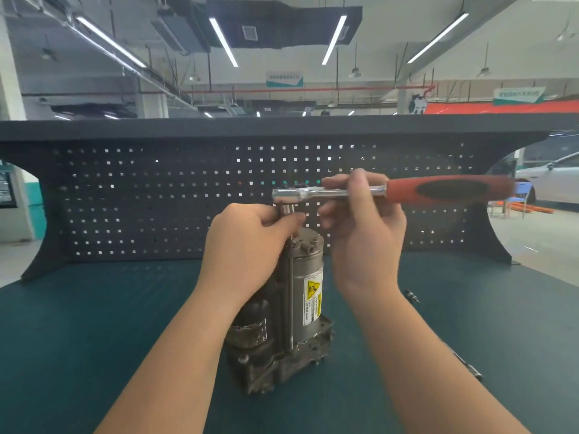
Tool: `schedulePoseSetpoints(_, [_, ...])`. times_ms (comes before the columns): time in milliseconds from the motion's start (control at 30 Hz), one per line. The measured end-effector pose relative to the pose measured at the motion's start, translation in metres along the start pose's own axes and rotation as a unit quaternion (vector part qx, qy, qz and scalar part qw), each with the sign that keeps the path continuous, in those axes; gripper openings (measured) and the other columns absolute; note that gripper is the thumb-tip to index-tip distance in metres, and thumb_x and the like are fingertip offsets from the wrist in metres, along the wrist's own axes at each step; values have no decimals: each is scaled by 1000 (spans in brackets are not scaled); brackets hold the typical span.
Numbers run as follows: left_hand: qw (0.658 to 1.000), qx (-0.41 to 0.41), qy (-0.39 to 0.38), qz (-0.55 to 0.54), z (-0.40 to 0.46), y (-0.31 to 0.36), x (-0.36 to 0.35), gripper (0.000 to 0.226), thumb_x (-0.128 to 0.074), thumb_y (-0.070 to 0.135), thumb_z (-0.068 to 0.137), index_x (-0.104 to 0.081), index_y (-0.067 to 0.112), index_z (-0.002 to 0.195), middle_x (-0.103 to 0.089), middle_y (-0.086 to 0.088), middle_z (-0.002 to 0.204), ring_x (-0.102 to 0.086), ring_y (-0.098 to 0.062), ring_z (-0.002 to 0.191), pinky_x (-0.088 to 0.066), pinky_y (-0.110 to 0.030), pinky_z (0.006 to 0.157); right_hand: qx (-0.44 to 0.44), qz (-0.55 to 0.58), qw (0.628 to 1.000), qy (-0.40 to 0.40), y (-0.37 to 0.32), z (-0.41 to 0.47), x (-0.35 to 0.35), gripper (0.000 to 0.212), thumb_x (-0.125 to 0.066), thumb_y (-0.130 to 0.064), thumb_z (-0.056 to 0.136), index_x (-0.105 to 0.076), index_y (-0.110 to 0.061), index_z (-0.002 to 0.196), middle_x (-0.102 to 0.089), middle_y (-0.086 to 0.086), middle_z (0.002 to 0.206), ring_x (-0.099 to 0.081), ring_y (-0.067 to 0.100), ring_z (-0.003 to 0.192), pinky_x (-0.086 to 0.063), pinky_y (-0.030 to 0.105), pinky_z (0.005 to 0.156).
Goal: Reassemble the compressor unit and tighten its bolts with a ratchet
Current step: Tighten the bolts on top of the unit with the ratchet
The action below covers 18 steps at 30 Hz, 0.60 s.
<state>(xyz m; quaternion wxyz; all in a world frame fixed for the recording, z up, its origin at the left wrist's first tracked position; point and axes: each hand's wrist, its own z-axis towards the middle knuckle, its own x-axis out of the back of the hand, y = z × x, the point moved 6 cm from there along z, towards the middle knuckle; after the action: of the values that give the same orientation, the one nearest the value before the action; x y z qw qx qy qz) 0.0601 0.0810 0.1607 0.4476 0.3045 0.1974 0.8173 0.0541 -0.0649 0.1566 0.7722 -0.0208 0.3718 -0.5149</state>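
A grimy grey metal compressor unit (291, 311), cylindrical with a yellow warning label, stands upright on the dark green tabletop (94, 324). The left hand (247, 242) curls around the socket at its top. The right hand (360, 220) grips the chrome shank of the red-and-black-handled ratchet (391, 192), held level above.

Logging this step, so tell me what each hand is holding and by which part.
The right hand grips the ratchet by its metal shank, ahead of the red handle. The left hand pinches the socket under the ratchet's head.
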Motion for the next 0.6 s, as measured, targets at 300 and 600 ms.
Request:
schedulePoseSetpoints(300, [1000, 13, -9, -6, 4, -7, -1, 21, -72, 29, 82, -70, 31, 62, -64, 23, 55, -54, 11, 50, -34, -6, 43, 359, -397, 823, -190, -28, -23, -37, 11, -76, -8, 81, -67, -13, 79, -59, -4, 78, -54, 8, 68, -43, 18, 60])
schedulePoseSetpoints(600, [1000, 6, 5, 4, -2, -4, -2, 30, -69, 45, 83, -75, 19, 69, -70, -2, 61, -65, -15, 62, -48, -29, 58, -25, -12, 1000, 5, -1, 8, 13, 11, -58, -15, 97, -56, -14, 86, -73, 6, 79, -61, 12, 52, -48, 21, 49])
